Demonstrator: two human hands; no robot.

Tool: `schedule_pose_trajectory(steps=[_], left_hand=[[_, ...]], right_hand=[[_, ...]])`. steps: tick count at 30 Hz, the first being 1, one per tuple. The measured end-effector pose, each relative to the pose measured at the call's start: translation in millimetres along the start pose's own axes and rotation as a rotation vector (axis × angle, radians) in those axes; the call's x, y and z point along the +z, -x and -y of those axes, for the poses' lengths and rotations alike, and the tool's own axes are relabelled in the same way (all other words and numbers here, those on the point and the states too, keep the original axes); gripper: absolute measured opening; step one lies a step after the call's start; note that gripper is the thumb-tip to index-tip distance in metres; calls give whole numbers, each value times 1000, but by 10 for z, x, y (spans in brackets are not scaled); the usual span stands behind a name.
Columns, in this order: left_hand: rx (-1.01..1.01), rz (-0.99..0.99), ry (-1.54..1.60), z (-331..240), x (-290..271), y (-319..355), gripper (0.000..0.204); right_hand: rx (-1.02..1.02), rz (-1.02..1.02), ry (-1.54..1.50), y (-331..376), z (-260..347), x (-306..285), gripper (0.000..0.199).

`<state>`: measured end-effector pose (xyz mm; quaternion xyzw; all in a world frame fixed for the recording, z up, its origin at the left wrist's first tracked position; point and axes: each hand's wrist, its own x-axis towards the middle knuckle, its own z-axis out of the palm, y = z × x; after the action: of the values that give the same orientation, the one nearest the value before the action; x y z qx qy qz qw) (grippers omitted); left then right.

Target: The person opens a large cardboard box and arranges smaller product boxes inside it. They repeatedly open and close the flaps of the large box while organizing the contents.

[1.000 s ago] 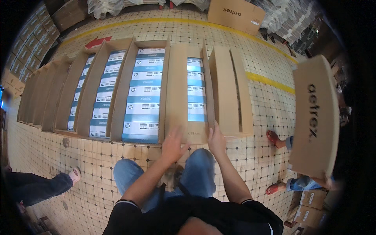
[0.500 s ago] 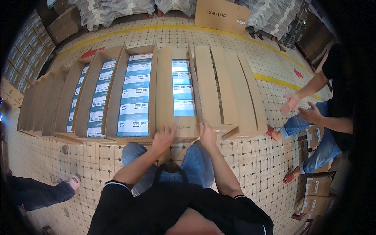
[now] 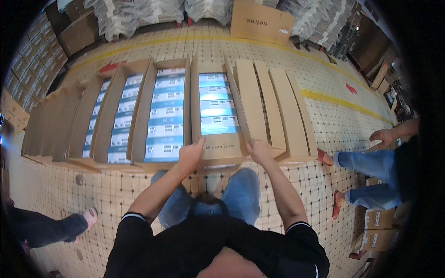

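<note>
An open cardboard carton point(image 3: 222, 146) in the long row stands right before me. Its near end flap lies folded inward, and a line of blue-and-white boxes point(image 3: 217, 104) shows behind it. My left hand point(image 3: 191, 155) is closed on the near end of the carton's left side flap point(image 3: 195, 102), thumb on top. My right hand point(image 3: 259, 151) pinches the near end of the right side flap point(image 3: 237, 102), which leans outward. Left of this carton stands another open carton point(image 3: 186, 134) filled with similar boxes point(image 3: 166, 116).
Cartons with closed top flaps point(image 3: 285, 111) stand to the right; more open ones point(image 3: 76, 120) run left. A co-worker's hand point(image 3: 384, 137) and legs are at the right, beside stacked cartons point(image 3: 380, 218). Another person's foot point(image 3: 90, 217) is at lower left. Plastic-wrapped stacks point(image 3: 157, 14) stand far back.
The left side flap has swung from lying partly over the boxes to upright. Both my hands have closed on the flap ends. The co-worker on the right has moved farther right.
</note>
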<state>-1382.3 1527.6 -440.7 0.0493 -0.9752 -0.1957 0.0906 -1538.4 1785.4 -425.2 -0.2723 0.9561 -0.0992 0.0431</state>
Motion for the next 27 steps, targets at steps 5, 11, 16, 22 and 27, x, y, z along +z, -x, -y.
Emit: schedule_pose_trajectory(steps=[5, 11, 16, 22, 27], left_hand=[[-62, -346, -168, 92, -1063, -931, 41], [-36, -462, -164, 162, -1744, -1753, 31], [-102, -456, -156, 153, -1800, -1921, 26], [-67, -456, -126, 182, -1807, -1898, 25], [-139, -417, -128, 156, -1847, -1909, 27]], right_hand=[[-50, -298, -77, -792, 301, -1025, 62], [23, -433, -1, -1669, 659, -1689, 59], [37, -435, 13, -1811, 654, -1730, 60], [55, -363, -11, -1771, 689, -1764, 59], [43, -397, 28, -1779, 690, -1779, 57]])
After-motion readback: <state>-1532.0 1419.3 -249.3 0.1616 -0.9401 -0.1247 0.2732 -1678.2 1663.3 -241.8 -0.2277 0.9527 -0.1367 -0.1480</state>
